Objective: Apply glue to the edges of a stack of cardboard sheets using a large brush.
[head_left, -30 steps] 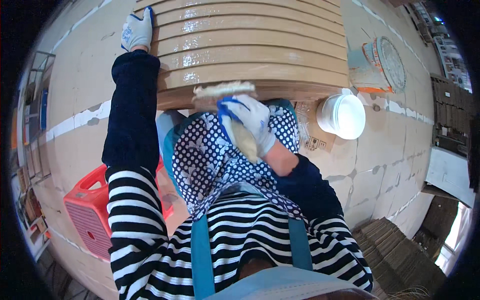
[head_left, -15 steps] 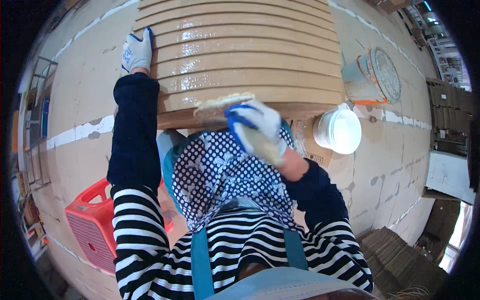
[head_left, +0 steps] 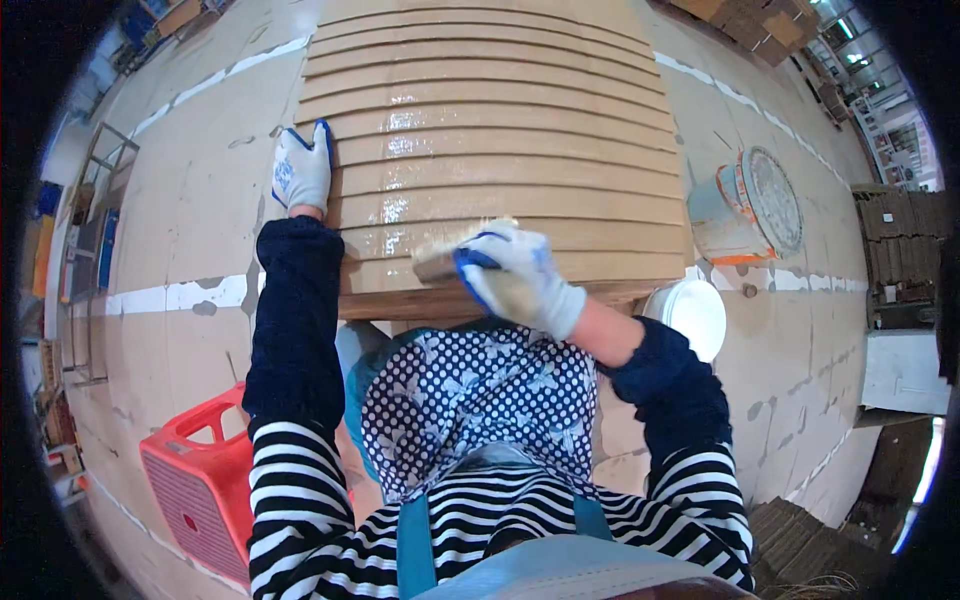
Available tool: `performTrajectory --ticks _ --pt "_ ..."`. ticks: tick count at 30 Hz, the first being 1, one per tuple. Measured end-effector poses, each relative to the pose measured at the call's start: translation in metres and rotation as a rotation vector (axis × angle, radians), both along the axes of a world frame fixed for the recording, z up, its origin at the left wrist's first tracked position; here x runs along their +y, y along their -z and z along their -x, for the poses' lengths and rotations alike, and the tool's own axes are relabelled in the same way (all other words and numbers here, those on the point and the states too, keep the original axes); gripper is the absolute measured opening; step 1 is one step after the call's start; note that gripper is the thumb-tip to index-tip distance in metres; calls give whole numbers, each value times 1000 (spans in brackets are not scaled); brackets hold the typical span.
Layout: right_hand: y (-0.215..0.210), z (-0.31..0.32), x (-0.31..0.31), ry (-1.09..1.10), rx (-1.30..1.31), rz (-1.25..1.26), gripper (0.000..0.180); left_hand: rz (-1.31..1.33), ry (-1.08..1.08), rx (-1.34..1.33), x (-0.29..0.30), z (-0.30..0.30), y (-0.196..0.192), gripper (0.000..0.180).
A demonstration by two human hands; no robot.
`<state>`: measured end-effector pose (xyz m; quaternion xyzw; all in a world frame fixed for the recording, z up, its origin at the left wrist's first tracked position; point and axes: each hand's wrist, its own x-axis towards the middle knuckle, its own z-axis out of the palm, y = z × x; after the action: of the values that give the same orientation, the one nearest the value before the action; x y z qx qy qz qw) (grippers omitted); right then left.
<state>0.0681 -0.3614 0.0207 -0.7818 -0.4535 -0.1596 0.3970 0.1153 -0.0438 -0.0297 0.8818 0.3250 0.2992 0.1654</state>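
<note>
Tan strips or sheets point(head_left: 560, 205) lie overlapped in rows, their edges stepped toward me, on a brown-edged support. A wet, glossy band runs down their left part. My right hand point(head_left: 512, 270), in a white and blue glove, is closed round a wide brush point(head_left: 440, 258) with pale bristles; its handle is mostly hidden by the fingers. The bristles are over the nearest rows, left of the middle. At the left edge of the rows rests my left hand point(head_left: 302, 172), gloved alike, thumb apart from the fingers and holding nothing.
A white bucket point(head_left: 695, 318) stands beside my right forearm. Farther right is a grey, paint-smeared bucket point(head_left: 735, 215). A red plastic stool point(head_left: 205, 480) stands at my left. Stacked brown cardboard point(head_left: 905, 240) lines the far right.
My right hand has carried the brush from the near edge up onto the nearest rows. The whole view has shifted, with the rows lower in it; my left hand stays at their left edge.
</note>
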Motion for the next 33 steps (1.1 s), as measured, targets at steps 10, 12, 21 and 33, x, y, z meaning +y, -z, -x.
performTrajectory --ticks 10,12,21,33 --pt "-51 -258 -2 378 -262 -63 24 -10 45 60 -11 -14 -6 56" --pt "-36 -237 -3 442 -116 51 21 -24 33 40 -10 -12 -5 56" --pt "-13 36 -141 140 362 -211 14 86 95 91 6 0 -6 54" --pt "310 146 -386 1148 1027 -837 5 827 194 131 3 166 9 43"
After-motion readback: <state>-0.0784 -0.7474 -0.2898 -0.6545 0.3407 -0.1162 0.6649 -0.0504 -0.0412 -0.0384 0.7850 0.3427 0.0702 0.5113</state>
